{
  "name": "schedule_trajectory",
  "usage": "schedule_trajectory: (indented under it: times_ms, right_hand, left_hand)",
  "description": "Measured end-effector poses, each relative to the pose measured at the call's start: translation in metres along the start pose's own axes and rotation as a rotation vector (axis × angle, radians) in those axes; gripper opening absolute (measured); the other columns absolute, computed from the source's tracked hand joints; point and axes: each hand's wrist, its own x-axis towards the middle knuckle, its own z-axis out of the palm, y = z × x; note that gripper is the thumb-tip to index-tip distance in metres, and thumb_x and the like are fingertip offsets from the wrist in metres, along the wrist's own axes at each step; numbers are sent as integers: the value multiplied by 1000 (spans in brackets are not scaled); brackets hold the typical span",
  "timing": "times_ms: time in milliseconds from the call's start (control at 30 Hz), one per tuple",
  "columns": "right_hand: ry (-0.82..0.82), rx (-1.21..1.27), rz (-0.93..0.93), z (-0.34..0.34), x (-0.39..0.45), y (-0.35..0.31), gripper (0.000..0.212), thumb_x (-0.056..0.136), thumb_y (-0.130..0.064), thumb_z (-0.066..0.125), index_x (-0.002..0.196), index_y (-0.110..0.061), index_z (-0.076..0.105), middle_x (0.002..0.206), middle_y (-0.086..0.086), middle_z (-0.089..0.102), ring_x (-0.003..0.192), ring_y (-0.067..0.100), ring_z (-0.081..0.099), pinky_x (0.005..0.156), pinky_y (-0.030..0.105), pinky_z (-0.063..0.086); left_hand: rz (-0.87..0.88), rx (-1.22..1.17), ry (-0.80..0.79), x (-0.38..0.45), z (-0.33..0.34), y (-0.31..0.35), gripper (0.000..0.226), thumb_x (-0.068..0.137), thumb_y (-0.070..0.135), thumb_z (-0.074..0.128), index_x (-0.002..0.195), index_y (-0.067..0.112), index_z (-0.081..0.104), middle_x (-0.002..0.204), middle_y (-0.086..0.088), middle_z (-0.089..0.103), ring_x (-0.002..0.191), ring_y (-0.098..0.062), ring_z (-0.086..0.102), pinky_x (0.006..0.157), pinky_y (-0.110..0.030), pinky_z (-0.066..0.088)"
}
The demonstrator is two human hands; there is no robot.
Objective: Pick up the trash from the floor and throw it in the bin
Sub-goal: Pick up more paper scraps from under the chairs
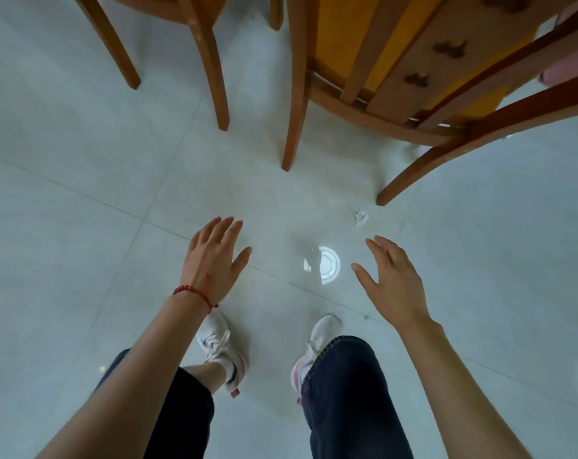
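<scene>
Tiled floor (82, 160): pale, glossy, grey grout lines crossing beneath the hands; carries everything listed here. Wooden chair (413, 77), upper right: seen from above, slatted back with a yellow seat behind it, front legs planted on the floor; a second chair (194, 44) stands upper left, only its legs showing. Legs in dark trousers (340, 392) and white sneakers (221, 342), bottom centre: feet set apart facing the chairs, probably a stance taken to bend down. Left hand (211, 260): held out over the floor, fingers straight and together, grip open and holding nothing; a red cord bracelet (194, 293) circles the wrist. Right hand (393, 283): likewise extended, fingers spread and lightly bent, grip open and empty, likely readied for a reach since it sits nearer the trash than the other hand. Round bright patch (324, 265) between the hands: appears to be a ceiling light reflected in the gloss, not an object. Crumpled white paper scrap (360, 217): the trash, lying on the floor just beside the foot of the right-hand chair's near leg, ahead of the right fingertips and apart from them; not yet picked up. No bin is in view.
</scene>
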Motion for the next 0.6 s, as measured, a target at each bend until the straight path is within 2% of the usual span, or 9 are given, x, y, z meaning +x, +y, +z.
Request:
schedule_trajectory:
  times_ms: [200, 400, 600]
  right_hand:
    - [-15, -16, -8, 85, 62, 28, 53, 92, -41, 46, 137, -16, 37, 147, 4, 35, 134, 19, 32, 104, 33, 33]
    - [10, 3, -34, 164, 126, 59, 52, 91, -38, 50, 136, -15, 39, 146, 3, 36, 134, 20, 33, 103, 38, 36]
    - [25, 24, -107, 241, 174, 77, 51, 91, -36, 49, 137, -17, 38, 147, 0, 34, 135, 16, 30, 105, 36, 34]
  left_hand:
    - [-36, -23, 11, 44, 93, -48, 49, 89, 30, 53, 131, 7, 44, 137, -17, 48, 131, -35, 36, 106, -48, 30]
    - [-72, -54, 35, 89, 187, -90, 50, 90, 32, 50, 133, 8, 42, 139, -14, 46, 133, -33, 34, 108, -47, 29]
    - [-159, -119, 104, 122, 266, -130, 51, 90, 32, 50, 134, 9, 40, 142, -14, 43, 135, -31, 30, 108, -45, 27]
